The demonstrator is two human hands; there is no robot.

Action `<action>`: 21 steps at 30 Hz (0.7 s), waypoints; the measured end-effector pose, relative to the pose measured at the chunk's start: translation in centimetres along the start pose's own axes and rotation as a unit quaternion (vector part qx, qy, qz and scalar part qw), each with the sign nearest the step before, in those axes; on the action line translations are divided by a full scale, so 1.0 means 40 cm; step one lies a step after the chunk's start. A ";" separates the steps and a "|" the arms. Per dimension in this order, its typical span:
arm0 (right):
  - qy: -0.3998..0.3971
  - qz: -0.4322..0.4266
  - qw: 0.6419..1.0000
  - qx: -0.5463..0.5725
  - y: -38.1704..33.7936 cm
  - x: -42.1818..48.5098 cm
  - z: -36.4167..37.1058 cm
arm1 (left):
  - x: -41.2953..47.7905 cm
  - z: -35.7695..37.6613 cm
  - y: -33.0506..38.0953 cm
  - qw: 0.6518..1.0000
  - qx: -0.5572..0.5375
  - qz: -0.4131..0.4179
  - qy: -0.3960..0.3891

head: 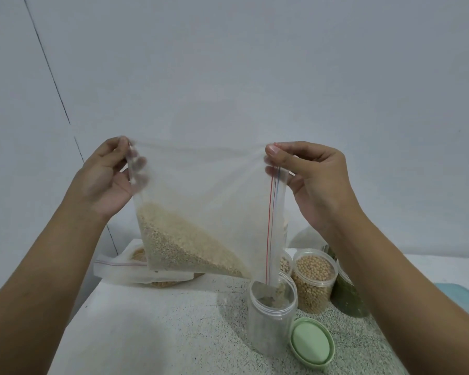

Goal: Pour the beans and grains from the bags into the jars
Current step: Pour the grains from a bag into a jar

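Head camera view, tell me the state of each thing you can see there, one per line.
Clear jar: upright, lid off, nearly empty.
Zip bag of pale grain: held up, tilted, open mouth down at the clear jar.
Green lid: off, lying on the counter beside the clear jar.
Soybean jar: upright, nearly full.
Second bag: lying flat on the counter.
Left hand: pinches the bag's bottom corner.
Right hand: pinches the zip corner.

The speckled desk carries an open clear jar, a green lid just beside it, a jar of pale beans, a dark green jar, and a zip bag lying flat.
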State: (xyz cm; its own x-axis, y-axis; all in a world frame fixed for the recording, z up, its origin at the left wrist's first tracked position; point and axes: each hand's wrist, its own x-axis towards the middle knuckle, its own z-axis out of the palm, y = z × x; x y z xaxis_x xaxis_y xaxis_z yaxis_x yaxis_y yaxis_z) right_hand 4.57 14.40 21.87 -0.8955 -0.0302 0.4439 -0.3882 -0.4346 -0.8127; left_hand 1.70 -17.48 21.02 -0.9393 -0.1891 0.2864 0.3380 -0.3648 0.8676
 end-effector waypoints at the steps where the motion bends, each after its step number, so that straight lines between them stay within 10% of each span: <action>1: 0.000 -0.001 1.000 0.000 0.000 -0.001 -0.003 | 0.000 0.003 0.001 1.000 0.001 0.001 -0.001; 21: -0.001 -0.006 1.000 0.009 -0.036 -0.021 -0.022 | 0.007 0.061 0.016 1.000 -0.009 0.009 -0.015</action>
State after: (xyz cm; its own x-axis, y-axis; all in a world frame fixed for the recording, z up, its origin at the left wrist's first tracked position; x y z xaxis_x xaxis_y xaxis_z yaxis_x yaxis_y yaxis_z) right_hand 5.70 15.85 22.33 -0.8904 -0.0259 0.4544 -0.3953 -0.4507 -0.8004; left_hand 1.52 -15.52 22.64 -0.9340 -0.1680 0.3154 0.3565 -0.3787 0.8541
